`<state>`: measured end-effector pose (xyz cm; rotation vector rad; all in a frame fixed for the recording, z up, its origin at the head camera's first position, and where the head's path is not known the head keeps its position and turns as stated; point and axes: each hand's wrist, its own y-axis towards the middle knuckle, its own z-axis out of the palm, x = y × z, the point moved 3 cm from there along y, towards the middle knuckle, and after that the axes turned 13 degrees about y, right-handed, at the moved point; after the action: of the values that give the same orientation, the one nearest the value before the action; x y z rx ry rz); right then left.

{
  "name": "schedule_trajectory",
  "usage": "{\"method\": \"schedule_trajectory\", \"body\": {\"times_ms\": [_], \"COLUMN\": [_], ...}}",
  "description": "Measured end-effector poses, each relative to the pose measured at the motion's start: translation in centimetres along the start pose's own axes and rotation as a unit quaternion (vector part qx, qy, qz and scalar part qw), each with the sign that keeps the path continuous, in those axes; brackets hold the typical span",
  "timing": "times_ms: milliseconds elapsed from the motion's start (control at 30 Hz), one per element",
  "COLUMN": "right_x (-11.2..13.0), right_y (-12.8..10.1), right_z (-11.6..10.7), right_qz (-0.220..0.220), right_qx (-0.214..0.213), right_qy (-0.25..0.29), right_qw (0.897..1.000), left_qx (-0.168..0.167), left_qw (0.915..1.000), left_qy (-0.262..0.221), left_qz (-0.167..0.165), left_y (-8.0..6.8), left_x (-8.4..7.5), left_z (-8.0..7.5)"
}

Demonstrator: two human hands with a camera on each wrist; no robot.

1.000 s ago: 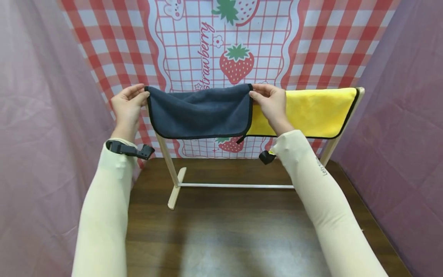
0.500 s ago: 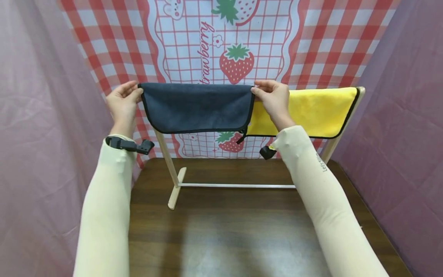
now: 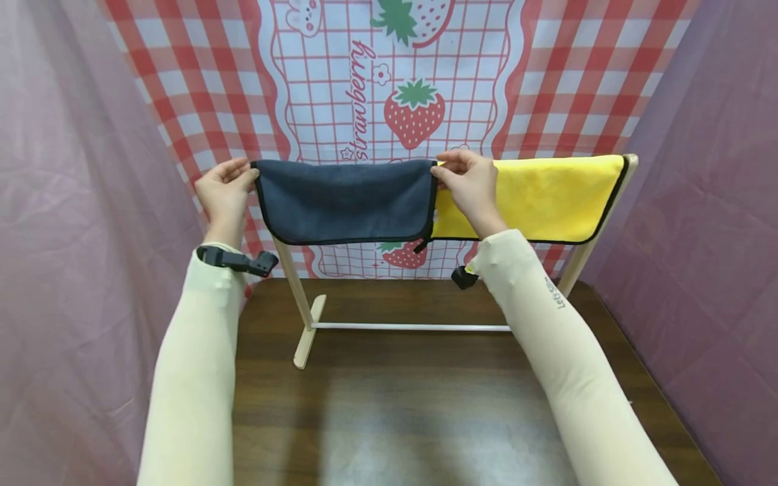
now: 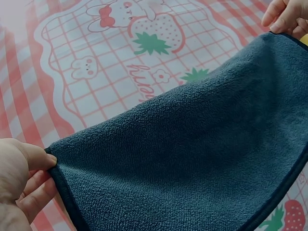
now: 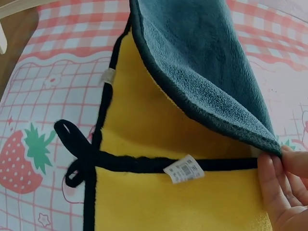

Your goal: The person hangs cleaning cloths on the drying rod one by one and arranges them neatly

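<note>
A dark blue cloth (image 3: pixel 343 200) with black edging hangs folded over the left part of a wooden rack (image 3: pixel 300 310). My left hand (image 3: pixel 225 189) pinches its top left corner (image 4: pixel 53 163). My right hand (image 3: pixel 464 185) pinches its top right corner (image 5: pixel 274 147). A yellow cloth (image 3: pixel 541 197) with black trim hangs over the rack's right part, just right of the blue one. In the right wrist view the blue cloth (image 5: pixel 202 62) overlaps the yellow cloth (image 5: pixel 163 202), whose white label (image 5: pixel 184 169) shows.
The rack stands on a dark wooden table (image 3: pixel 395 405). A red checked strawberry backdrop (image 3: pixel 413 74) hangs behind it. Pink drapes (image 3: pixel 67 236) close in both sides. A black loop (image 5: pixel 77 154) hangs from the yellow cloth's corner.
Both hands raised the blue cloth and pulled it taut half a second ago, then lowered it slightly and shifted it right onto the rack's rail.
</note>
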<state>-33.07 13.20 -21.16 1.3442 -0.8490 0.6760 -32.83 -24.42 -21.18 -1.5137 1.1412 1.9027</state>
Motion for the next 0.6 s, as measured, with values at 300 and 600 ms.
{"method": "schedule_trajectory", "body": {"times_ms": [300,600], "right_x": [-0.7,-1.6], "right_y": [-0.9,-1.5], "right_z": [0.3,0.1], "right_qz": [-0.018,-0.011], "right_qx": [0.007,0.009], "right_qy": [0.002,0.026], "right_qw": [1.0,1.0], "left_qx": [0.004,-0.01], "left_qw": [1.0,0.9997], "left_qy": [0.004,0.018], "left_qz": [-0.002,0.01], "left_y": [-0.5,-0.6], "left_x": [1.0,1.7], "left_z": [-0.2,-0.4]}}
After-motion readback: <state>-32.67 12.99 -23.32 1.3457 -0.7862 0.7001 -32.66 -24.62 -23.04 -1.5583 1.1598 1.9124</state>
